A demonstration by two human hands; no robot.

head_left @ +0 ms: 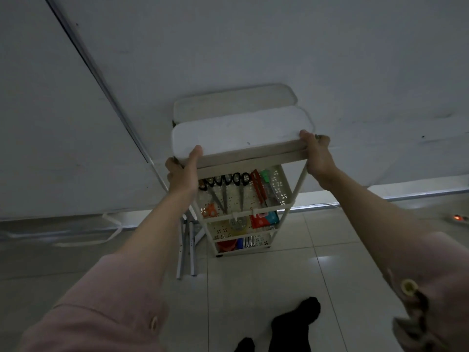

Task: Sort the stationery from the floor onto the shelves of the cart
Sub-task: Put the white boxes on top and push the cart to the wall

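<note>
A cream tiered cart stands against the wall, capped by a white top board. My left hand grips the board's left front corner; my right hand grips its right front corner. On the upper shelf lie several black-handled scissors, a red tool and a green item. The shelf below holds a tape roll and red and teal packs. On the lowest shelf sit a red object and blue and white items.
A second white board leans behind the cart against the wall. White folded legs stand left of the cart. A white cable trails on the tiled floor; a power strip with a red light lies far right. My black-socked feet are below.
</note>
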